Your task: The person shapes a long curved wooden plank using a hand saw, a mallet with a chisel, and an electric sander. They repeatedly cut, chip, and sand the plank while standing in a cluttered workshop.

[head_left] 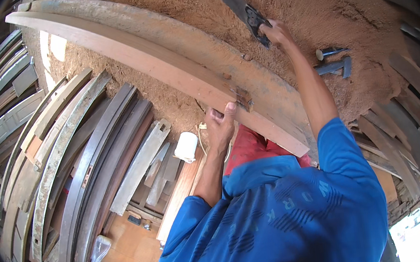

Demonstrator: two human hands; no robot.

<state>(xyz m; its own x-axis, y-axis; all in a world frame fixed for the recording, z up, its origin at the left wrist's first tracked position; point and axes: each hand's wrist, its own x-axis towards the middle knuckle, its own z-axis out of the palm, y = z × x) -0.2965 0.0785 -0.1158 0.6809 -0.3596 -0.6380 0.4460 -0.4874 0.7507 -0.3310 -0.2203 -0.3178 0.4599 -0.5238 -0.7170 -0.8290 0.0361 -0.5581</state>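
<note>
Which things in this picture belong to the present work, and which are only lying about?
In use:
handsaw, in the right hand
long beam, left hand at its edge

Lying about:
hammer-like tool and blue L-shaped tool on the sawdust
white cylinder
boards at left

Worn: blue shirt (295,240), short-sleeved. Clock read from the shirt's middle. Left sleeve (181,222) at 9 o'clock, right sleeve (343,144) between 1 and 2; both plain blue, ending near the elbows. Chest print: dark, slanted stripes in blocks, plus pale blue lettering, spread toward 1. Hem (261,170) at 12, lighter blue, unprinted. Beyond it, red legwear (249,144), long or short not clear. Sliver of red at 6, lower edge. Left hand (221,124) and right hand (275,31) bare.
</note>
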